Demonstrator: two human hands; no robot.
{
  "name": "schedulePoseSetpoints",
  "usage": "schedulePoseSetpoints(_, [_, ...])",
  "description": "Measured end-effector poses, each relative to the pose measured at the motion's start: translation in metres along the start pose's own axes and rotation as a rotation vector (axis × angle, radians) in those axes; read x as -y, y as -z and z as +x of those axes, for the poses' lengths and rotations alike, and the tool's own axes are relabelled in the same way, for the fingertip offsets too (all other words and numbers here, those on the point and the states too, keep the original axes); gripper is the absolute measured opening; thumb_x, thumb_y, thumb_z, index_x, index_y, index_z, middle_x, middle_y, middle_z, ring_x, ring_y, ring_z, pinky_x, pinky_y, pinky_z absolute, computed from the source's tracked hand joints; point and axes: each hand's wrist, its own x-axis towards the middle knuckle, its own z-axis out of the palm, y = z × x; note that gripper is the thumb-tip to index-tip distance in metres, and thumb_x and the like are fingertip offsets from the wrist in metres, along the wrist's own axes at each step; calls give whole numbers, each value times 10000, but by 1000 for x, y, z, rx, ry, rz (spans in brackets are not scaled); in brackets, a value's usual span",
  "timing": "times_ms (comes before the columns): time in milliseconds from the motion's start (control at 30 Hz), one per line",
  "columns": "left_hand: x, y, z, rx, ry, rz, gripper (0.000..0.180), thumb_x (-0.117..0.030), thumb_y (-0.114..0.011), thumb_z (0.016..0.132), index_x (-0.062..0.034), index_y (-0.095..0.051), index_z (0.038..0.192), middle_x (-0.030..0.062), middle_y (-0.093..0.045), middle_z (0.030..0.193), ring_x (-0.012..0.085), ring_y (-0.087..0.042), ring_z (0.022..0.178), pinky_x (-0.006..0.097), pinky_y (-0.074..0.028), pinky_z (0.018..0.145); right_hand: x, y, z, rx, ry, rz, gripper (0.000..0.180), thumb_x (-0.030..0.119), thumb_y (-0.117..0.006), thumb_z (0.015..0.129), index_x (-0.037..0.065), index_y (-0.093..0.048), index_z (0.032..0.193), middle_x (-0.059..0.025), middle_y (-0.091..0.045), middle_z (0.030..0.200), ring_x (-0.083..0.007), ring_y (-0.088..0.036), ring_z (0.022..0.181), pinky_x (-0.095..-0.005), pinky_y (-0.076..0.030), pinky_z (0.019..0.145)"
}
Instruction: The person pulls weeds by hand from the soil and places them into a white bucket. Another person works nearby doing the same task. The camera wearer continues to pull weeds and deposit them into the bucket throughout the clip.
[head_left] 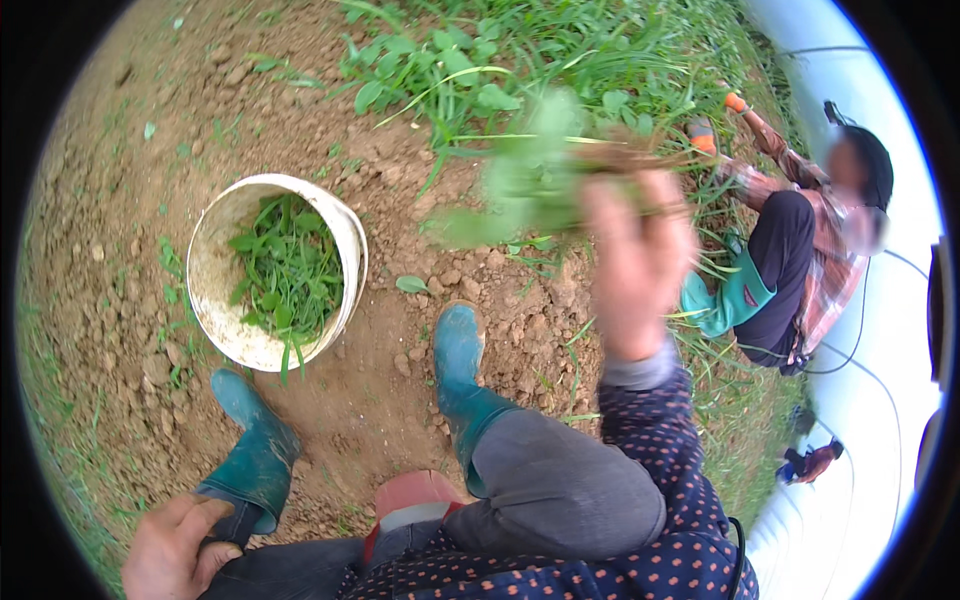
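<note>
Weeds (pixel 530 185) are clenched in our raised right hand (pixel 635 265), bare soil (pixel 400 400) open toward the bucket (pixel 350 235); left hand (pixel 180 550) loosely open on knee

Glossy rubber boots (pixel 462 375), crumbly soil (pixel 380 390), matt plastic bucket (pixel 345 235).

- The ground (pixel 380 400) was bare brown soil, pretty lumpy, with small clods and stones all over.
- A white bucket (pixel 345 235) sat right on the dirt, with pulled green weeds (pixel 290 270) inside.
- Two teal rubber boots (pixel 460 370) stood planted just beside it.
- Leafy weeds and grass (pixel 450 60) grew along the far edge.
</note>
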Motion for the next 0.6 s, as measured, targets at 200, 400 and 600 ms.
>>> schedulePoseSetpoints(200, [3, -2, -3, -12, 0, -8, 387, -194, -750, 710, -7, -587, 1008, 136, -580, 816, 278, -612, 684, 364, -472, 629, -9, -95, -51, 526, 283, 10, 445, 112, -662, 783, 33, -507, 1193, -164, -575, 1106, -323, -580, 1033, -387, -507, 861])
schedulePoseSetpoints(400, [14, -6, -11, -4, -9, 3, 385, -188, -755, 705, -20, -585, 1007, 127, -575, 806, 280, -608, 682, 367, -469, 634, -142, -15, -125, 624, -105, -916, 252, 130, -629, 740, 81, -554, 976, -114, -570, 878, -266, -624, 833, -389, -530, 614])
schedulePoseSetpoints(600, [13, -7, -8, -9, -13, 0, 379, -186, -757, 703, -20, -586, 998, 129, -576, 808, 279, -606, 681, 362, -471, 623, -223, 14, -152, 535, -22, -944, 279, 252, -693, 756, 112, -569, 964, -81, -550, 797, -283, -604, 824, -393, -514, 652])
